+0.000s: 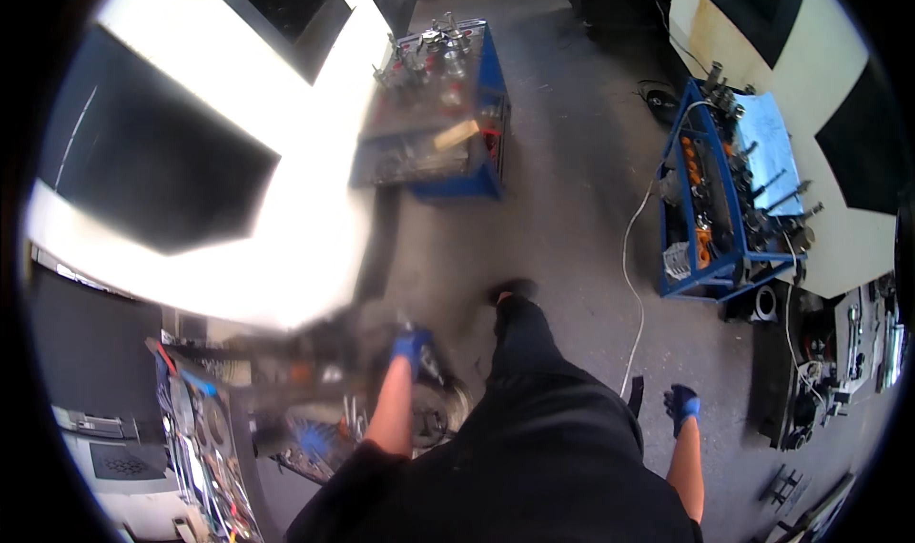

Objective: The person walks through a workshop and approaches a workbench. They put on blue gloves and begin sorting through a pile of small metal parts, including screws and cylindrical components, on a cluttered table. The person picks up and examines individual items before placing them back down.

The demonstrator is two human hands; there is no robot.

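Observation:
My left hand (412, 345), in a blue glove, is closed around a long grey metal piece (431, 364). Parts of it show on both sides of the fingers, but blur hides its exact kind. The hand is above the dark floor, beside a low cart with metal parts. Out to the right, my right hand (682, 405) hangs over the floor in a blue and dark glove. Its fingers are apart and hold nothing.
A blue tool cart (461, 186) with metal toolholders stands ahead, beside a white machine (319, 257). A blue rack (688, 286) of toolholders is at right. A pale cable (625, 257) crosses the floor. Hand tools hang on a panel (205, 429) at lower left.

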